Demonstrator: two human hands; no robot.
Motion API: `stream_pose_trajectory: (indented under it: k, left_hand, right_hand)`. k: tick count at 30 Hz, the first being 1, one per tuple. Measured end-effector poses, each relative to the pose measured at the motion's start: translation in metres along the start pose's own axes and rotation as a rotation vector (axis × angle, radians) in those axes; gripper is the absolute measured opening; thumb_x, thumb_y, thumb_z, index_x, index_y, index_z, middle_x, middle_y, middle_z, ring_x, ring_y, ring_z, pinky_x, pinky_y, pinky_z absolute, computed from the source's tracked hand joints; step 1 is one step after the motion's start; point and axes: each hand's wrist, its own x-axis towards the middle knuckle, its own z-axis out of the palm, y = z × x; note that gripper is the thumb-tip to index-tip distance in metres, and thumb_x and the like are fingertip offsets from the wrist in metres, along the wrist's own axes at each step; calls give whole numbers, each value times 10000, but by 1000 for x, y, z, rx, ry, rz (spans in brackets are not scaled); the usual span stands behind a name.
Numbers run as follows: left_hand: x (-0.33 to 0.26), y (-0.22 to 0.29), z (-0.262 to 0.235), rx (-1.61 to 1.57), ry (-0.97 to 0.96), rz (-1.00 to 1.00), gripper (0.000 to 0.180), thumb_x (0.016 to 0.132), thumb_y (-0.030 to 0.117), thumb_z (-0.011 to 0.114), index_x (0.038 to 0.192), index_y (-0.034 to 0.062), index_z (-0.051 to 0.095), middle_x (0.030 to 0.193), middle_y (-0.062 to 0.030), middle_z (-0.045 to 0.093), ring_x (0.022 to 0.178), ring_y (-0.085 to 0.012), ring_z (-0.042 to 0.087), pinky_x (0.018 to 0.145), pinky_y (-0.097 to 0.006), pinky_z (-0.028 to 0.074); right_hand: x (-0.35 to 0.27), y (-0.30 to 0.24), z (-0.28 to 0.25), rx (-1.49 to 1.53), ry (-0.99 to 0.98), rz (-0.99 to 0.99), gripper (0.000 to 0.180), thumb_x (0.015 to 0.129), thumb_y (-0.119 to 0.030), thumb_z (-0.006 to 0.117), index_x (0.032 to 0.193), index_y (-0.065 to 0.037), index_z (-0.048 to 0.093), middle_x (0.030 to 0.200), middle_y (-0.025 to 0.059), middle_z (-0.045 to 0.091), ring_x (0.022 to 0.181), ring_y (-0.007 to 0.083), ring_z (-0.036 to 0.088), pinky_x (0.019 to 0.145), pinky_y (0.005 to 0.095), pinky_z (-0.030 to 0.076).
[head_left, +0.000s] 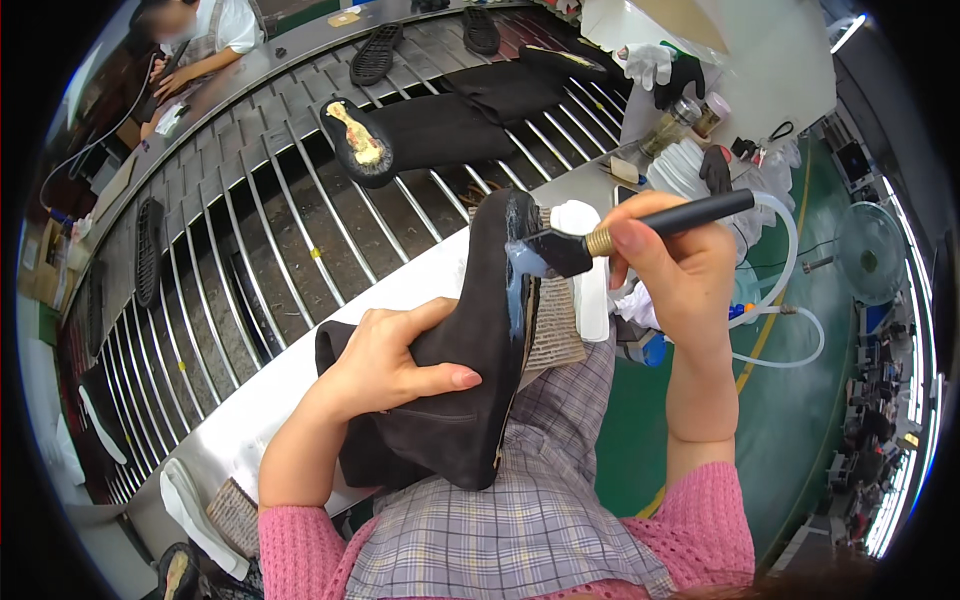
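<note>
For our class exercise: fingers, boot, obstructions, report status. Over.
Left fingers holding black boot. Right fingers gripping tube-fed brush, bristles at boot's wet edge. No obstruction visible.

"What surrounds the boot [490,310]?"

"The brush [570,253] touches its right edge. Before it, running leftward, lies the desk [235,410]; beyond that, the roller rack [316,254]."

"What's on the rack?"

"A second boot [430,135] beyond the first, two soles [375,55] farther behind, and a third sole [148,252] well to its left."

"And right of the boot?"

"Jars [672,125], behind and rightward; the fan [868,255], farther right."
</note>
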Motion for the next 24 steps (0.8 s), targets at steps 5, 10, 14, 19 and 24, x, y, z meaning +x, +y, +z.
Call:
stream_pose_trajectory:
  k: [5, 10, 14, 19, 24]
  left_hand:
    - [2, 3, 3, 68, -16, 14, 645, 696, 502, 787, 1055, -11, 636, 752, -160, 667, 693, -302, 681, 630, -341, 510]
    - [4, 5, 4, 64, -29, -1, 652, 690, 501, 792, 1061, -12, 636, 755, -166, 663, 707, -311, 682, 641, -344, 512]
    - [4, 0, 5, 48, -16, 20, 655, 684, 500, 796, 1059, -12, 636, 759, -159, 667, 729, -310, 687, 656, -338, 515]
    - [6, -6, 4, 26, -9, 8, 652, 675, 491, 804, 1050, -15, 634, 759, -152, 671, 733, -307, 689, 663, -326, 515]
    - [10, -13, 4, -223, -38, -27, 641, 714, 450, 791, 1099, -34, 622, 852, -126, 688, 801, -215, 681, 731, -308, 514]
  right_hand:
    - [1, -4, -2, -251, 60, -215, 152, 826, -108, 744, 873, 14, 668, 769, 62, 656, 657, 119, 595, 576, 237, 456]
    - [4, -3, -1, -476, 66, -470, 146, 783, -81, 764, 843, -5, 655, 770, 70, 641, 690, 181, 603, 609, 273, 458]
    - [0, -7, -6, -410, -32, -336, 130, 778, -60, 756, 842, -10, 654, 768, 71, 637, 684, 177, 597, 601, 277, 461]
    - [-16, -9, -8, -345, -173, -299, 140, 769, -72, 764, 847, -17, 661, 770, 73, 643, 689, 171, 598, 611, 289, 466]
    - [-16, 10, -10, -203, -157, -347, 168, 793, -74, 749, 906, 10, 656, 807, 83, 652, 730, 186, 608, 634, 299, 482]
